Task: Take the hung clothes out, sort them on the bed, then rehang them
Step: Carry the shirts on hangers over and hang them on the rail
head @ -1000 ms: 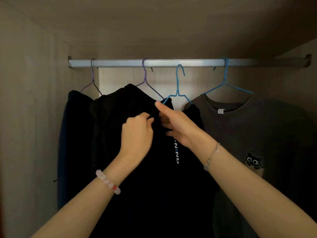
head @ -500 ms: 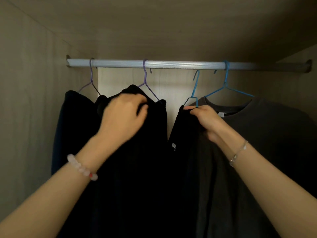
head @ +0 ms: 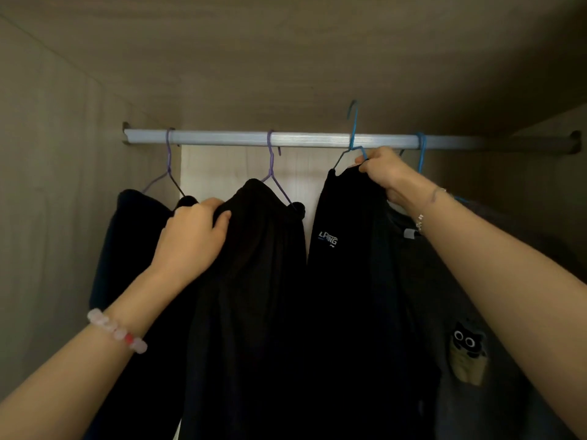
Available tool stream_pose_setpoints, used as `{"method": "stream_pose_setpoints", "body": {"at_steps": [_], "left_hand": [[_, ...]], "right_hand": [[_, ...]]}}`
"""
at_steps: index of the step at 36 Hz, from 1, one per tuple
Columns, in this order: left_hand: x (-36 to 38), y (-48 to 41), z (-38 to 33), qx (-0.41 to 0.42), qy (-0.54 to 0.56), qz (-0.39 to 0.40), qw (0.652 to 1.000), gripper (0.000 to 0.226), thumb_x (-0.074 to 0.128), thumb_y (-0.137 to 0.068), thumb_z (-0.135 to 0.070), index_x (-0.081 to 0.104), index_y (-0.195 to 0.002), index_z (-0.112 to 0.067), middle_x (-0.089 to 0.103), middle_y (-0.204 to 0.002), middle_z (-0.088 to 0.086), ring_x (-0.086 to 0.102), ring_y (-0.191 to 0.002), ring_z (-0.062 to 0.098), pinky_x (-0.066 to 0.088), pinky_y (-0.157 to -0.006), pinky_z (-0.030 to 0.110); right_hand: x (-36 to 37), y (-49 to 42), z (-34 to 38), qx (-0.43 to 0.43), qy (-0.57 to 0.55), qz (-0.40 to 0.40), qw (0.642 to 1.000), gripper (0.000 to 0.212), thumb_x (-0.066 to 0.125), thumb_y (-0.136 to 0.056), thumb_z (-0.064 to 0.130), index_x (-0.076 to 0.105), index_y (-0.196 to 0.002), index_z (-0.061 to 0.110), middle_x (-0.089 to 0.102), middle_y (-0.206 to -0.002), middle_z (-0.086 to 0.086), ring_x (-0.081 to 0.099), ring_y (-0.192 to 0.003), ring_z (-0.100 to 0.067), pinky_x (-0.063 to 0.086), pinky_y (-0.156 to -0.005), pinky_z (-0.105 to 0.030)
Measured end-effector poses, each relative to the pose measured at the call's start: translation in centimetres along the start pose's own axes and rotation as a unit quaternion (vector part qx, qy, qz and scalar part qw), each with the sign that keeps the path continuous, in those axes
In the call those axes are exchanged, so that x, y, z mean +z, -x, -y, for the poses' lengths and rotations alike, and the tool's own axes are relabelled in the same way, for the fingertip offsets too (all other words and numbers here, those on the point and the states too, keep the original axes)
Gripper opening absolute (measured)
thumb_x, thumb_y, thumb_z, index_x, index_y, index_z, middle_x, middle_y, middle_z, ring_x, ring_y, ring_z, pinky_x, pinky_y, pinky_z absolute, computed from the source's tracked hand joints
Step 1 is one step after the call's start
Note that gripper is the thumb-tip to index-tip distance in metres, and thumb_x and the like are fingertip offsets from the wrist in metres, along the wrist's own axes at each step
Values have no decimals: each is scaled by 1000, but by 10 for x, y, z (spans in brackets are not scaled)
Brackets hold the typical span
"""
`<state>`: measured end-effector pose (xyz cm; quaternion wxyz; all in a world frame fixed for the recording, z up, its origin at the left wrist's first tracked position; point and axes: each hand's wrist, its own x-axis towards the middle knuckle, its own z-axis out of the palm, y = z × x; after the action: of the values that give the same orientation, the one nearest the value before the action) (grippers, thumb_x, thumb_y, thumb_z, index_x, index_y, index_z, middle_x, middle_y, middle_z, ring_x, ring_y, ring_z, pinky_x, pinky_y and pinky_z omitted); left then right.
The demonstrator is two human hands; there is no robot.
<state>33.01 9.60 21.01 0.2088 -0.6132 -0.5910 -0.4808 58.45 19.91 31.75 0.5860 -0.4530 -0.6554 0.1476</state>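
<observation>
A silver rail (head: 301, 139) runs across the wardrobe. My right hand (head: 386, 171) grips a blue hanger (head: 353, 128) at its shoulder, along with the black logo garment (head: 346, 265) draped on it. The hanger's hook stands above the rail. My left hand (head: 193, 238) grips the top of a black garment (head: 254, 296) on a purple hanger (head: 271, 163). Further left, a dark navy garment (head: 127, 236) hangs from another purple hanger (head: 168, 160). At the right, a grey T-shirt (head: 470, 344) with a cat print hangs on a second blue hanger (head: 421, 154).
The wardrobe's left wall (head: 57, 201) is close beside the navy garment. The top panel (head: 286, 58) sits a short way above the rail. The right wall (head: 556, 185) lies in shadow. A pale gap of back panel (head: 222, 173) shows between hangers.
My right hand has lifted the blue hanger with the logo garment, so its hook now stands above the rail. My left hand still grips the black garment on the purple hanger.
</observation>
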Motion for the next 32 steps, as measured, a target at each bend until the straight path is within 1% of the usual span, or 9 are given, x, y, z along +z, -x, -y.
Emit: {"method": "stream_pose_setpoints", "body": {"at_steps": [3,6,9,14,18,21,23,27,32], "left_hand": [[3,3,-2,9,27,-18,999,33,44,-98,-25,59,-125,-14,70,-105,17,63,-99,41,51,-83,44],[6,8,-4,24,59,-27,998,36,42,-98,-24,55,-131,-16,70,-105,17,64,-98,39,51,-88,47],[9,11,-5,33,83,-32,995,38,41,-99,-24,51,-135,-18,71,-103,16,65,-95,35,51,-89,41],[14,16,-9,23,135,-38,990,40,39,-100,-24,48,-139,-19,69,-107,12,64,-97,27,47,-84,31],[20,20,-13,13,172,-30,985,41,38,-101,-23,44,-142,-21,68,-107,11,62,-93,21,42,-78,24],[25,25,-18,15,177,-14,984,43,37,-101,-21,39,-144,-21,68,-105,13,63,-92,26,44,-77,26],[29,28,-22,15,176,0,984,44,37,-101,-20,35,-146,-20,68,-106,18,64,-96,33,49,-83,33],[40,34,-30,30,166,23,985,52,41,-100,-18,26,-150,-18,66,-109,20,63,-98,36,51,-87,44],[50,42,-33,41,193,43,979,61,43,-98,-16,14,-153,-21,59,-97,3,61,-80,21,49,-71,30]], "right_hand": [[13,-10,-13,15,34,5,999,21,41,-92,1,56,-106,-2,58,-120,-31,59,-96,-30,49,-88,-42],[20,-4,-29,29,91,17,995,27,44,-89,-1,56,-113,-3,61,-116,-26,60,-105,-38,49,-91,-41],[23,11,-43,50,124,35,990,30,45,-89,0,54,-117,-5,61,-118,-25,60,-107,-38,49,-95,-44],[19,31,-41,39,107,33,993,29,43,-93,1,53,-119,-8,60,-102,-20,60,-90,-33,49,-80,-40],[11,48,-37,15,75,43,996,33,41,-94,-1,56,-123,-1,61,-103,-17,57,-88,-28,49,-87,-42],[5,61,-40,-6,50,40,998,36,37,-91,-4,59,-119,2,65,-111,-22,60,-87,-30,51,-86,-44],[5,69,-44,-14,62,43,997,39,34,-92,-3,55,-124,5,64,-115,-22,61,-91,-32,50,-81,-43],[9,89,-50,-89,248,-42,964,48,39,-92,6,40,-140,10,53,-133,-16,51,-118,-35,42,-93,-39],[18,116,-51,-214,259,-105,936,45,47,-91,7,44,-136,11,45,-140,-4,45,-126,-21,37,-100,-32]]}}
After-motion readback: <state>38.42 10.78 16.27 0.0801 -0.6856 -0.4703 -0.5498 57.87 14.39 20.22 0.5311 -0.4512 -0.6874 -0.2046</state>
